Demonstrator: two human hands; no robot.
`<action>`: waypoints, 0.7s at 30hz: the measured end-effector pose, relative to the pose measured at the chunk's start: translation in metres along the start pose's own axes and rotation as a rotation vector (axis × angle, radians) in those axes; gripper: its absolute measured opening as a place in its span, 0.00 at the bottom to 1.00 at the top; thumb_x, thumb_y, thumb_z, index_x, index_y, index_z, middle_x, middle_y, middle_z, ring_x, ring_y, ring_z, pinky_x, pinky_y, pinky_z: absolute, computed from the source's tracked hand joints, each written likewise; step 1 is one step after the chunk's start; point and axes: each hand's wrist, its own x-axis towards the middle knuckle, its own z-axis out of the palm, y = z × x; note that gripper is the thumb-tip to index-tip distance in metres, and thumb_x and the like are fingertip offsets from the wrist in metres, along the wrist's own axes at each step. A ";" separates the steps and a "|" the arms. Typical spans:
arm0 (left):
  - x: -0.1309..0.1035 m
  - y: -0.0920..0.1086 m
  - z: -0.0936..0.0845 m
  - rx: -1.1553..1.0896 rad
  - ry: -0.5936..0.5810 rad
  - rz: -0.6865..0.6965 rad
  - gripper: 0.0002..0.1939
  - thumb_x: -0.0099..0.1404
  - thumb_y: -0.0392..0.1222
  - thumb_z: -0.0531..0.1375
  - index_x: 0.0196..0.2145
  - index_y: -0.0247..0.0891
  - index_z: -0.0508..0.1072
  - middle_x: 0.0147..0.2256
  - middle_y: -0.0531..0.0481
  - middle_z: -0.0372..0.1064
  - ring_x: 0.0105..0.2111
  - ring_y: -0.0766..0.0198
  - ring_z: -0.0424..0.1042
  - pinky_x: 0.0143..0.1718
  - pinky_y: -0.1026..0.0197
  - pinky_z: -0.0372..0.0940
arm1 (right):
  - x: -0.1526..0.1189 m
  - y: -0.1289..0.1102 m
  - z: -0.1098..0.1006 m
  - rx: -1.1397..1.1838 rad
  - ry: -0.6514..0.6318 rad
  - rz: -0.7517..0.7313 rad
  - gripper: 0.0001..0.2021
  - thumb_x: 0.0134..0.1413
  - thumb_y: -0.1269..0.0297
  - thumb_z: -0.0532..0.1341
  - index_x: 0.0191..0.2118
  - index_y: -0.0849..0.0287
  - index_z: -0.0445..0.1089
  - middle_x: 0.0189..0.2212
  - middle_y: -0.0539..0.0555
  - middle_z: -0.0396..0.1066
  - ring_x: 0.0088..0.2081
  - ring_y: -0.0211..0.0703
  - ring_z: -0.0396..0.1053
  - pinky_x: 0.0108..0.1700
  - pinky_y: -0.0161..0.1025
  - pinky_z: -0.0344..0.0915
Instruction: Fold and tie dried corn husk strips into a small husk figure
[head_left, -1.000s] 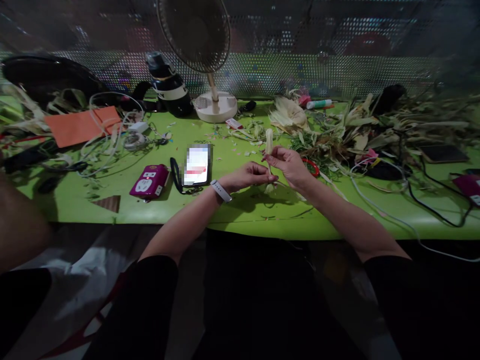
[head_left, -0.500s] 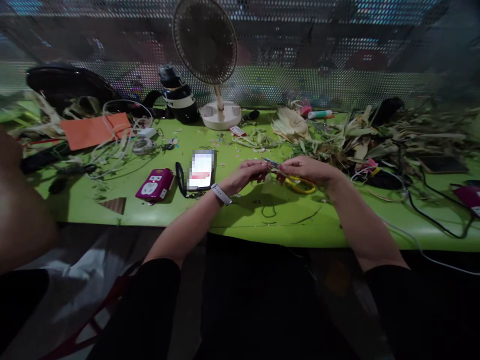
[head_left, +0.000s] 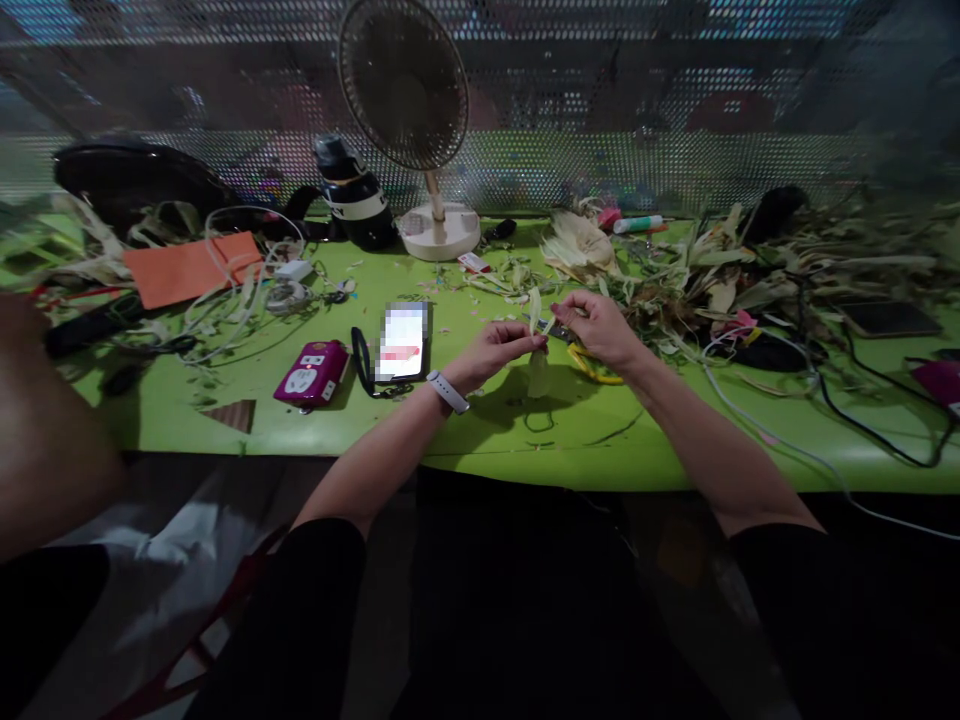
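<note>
**Husk pinched in the left hand, scissors just beneath the right**

From my station I watch through the head camera as the left hand (head_left: 504, 350) grasps a pale corn husk piece (head_left: 535, 308) between thumb and fingertips. The husk is over the near part of the green table (head_left: 480, 425), with one end pointing up above the fingers and a paler, spread end hanging below.

The right hand (head_left: 592, 322) is just beside it, thumb and fingers curled together at a thin side strip; I can't tell whether they grip it. Yellow-handled scissors (head_left: 577, 356) show just under that hand, blades toward the husk, and I can't make out whether its fingers carry them.

Nearer the left wrist, which wears a pale band (head_left: 448, 391), I see a lit phone (head_left: 403, 340) and a magenta power socket block (head_left: 312, 374). Behind stand the fan (head_left: 440, 232) and a dark bottle (head_left: 358, 205). Dried husks (head_left: 720, 275) are heaped to the right.
</note>
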 end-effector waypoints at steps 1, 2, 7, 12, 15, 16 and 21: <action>0.000 -0.001 0.000 0.001 -0.002 -0.004 0.12 0.55 0.48 0.70 0.25 0.36 0.78 0.22 0.53 0.69 0.24 0.71 0.62 0.28 0.64 0.55 | 0.001 0.002 0.000 -0.005 0.010 -0.007 0.27 0.42 0.33 0.66 0.24 0.57 0.67 0.22 0.49 0.66 0.27 0.39 0.62 0.34 0.40 0.61; 0.000 -0.003 0.000 0.000 -0.005 -0.010 0.12 0.56 0.48 0.70 0.25 0.36 0.78 0.21 0.54 0.67 0.23 0.72 0.61 0.27 0.64 0.54 | 0.002 0.004 -0.001 -0.016 0.013 -0.010 0.28 0.43 0.33 0.65 0.25 0.57 0.67 0.22 0.49 0.66 0.27 0.39 0.62 0.34 0.40 0.61; 0.002 -0.012 0.004 -0.153 -0.022 -0.051 0.16 0.58 0.52 0.69 0.30 0.35 0.77 0.24 0.53 0.72 0.23 0.72 0.67 0.28 0.65 0.60 | 0.005 0.007 -0.018 -0.128 0.113 -0.097 0.24 0.46 0.37 0.67 0.30 0.56 0.68 0.30 0.53 0.70 0.35 0.44 0.67 0.42 0.43 0.65; 0.006 -0.010 0.003 -0.346 0.100 -0.130 0.20 0.62 0.56 0.64 0.35 0.34 0.75 0.29 0.46 0.77 0.28 0.65 0.76 0.29 0.65 0.62 | -0.002 -0.007 -0.025 -0.266 0.257 -0.266 0.20 0.58 0.41 0.60 0.31 0.54 0.68 0.35 0.55 0.70 0.42 0.48 0.67 0.49 0.46 0.63; 0.005 -0.006 0.002 -0.385 0.132 -0.146 0.19 0.63 0.56 0.63 0.36 0.34 0.75 0.29 0.47 0.77 0.27 0.68 0.74 0.26 0.67 0.59 | -0.008 -0.011 -0.016 -0.317 0.065 -0.233 0.24 0.58 0.39 0.58 0.25 0.56 0.66 0.28 0.54 0.68 0.34 0.45 0.65 0.41 0.44 0.61; 0.005 -0.006 0.002 -0.396 0.144 -0.141 0.18 0.62 0.56 0.64 0.35 0.35 0.75 0.29 0.49 0.77 0.26 0.69 0.73 0.25 0.67 0.59 | -0.009 -0.010 -0.012 -0.331 0.000 -0.214 0.24 0.58 0.39 0.58 0.26 0.56 0.67 0.28 0.54 0.69 0.33 0.45 0.65 0.40 0.44 0.61; 0.004 -0.007 0.004 -0.419 0.244 -0.075 0.13 0.56 0.47 0.71 0.28 0.36 0.73 0.26 0.55 0.72 0.24 0.75 0.67 0.25 0.70 0.58 | -0.012 -0.003 0.001 -0.349 -0.197 -0.112 0.19 0.58 0.44 0.59 0.33 0.57 0.71 0.33 0.56 0.73 0.35 0.46 0.67 0.39 0.43 0.60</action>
